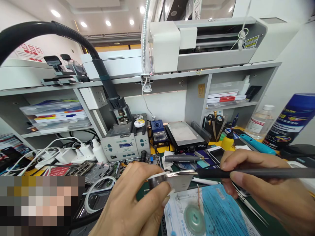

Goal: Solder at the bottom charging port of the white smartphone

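Near the middle, my left hand (137, 200) grips a thin silver phone (180, 182), seen nearly edge-on, with a dark round part under my fingers. My right hand (248, 177) pinches a black-handled tool (211, 173). The tool's thin metal tip lies against the phone's bottom edge, beside the row of small holes. Below them on the bench is a blue and white mat (221, 213) with a round green translucent disc (195, 219) on it.
Tweezers (253, 207) and a white phone (216, 153) lie near my right hand. Behind stand a grey soldering station (125, 147), a flat heating plate (184, 134) and a blue spray can (290, 121). Cables and circuit boards crowd the left.
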Demonstrator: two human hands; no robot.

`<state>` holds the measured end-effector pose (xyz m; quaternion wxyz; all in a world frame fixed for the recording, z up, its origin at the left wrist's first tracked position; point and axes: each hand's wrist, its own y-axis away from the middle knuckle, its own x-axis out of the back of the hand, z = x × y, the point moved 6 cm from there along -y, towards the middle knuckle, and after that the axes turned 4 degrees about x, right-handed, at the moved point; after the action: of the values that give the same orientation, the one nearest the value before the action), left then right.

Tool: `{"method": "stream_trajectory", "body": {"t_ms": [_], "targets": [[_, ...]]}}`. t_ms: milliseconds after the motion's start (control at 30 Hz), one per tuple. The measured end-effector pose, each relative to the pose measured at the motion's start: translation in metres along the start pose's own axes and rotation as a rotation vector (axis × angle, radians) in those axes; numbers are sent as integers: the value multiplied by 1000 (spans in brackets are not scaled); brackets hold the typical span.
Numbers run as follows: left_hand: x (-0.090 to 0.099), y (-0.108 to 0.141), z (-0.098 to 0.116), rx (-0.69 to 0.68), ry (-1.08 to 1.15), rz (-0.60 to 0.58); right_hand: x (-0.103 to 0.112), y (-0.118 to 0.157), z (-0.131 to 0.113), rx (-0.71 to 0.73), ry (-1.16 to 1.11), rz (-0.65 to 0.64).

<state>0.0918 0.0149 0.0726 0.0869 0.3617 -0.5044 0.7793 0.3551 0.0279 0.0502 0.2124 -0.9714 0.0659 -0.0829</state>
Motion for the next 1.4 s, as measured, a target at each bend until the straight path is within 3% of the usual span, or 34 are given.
{"method": "stream_trajectory", "body": {"t_ms": [833, 1400], "targets": [[0, 2, -2, 9, 10, 4, -1, -1, 0, 39, -69, -10], [0, 1, -1, 12, -4, 10, -12, -3, 7, -145, -227, 88]]}}
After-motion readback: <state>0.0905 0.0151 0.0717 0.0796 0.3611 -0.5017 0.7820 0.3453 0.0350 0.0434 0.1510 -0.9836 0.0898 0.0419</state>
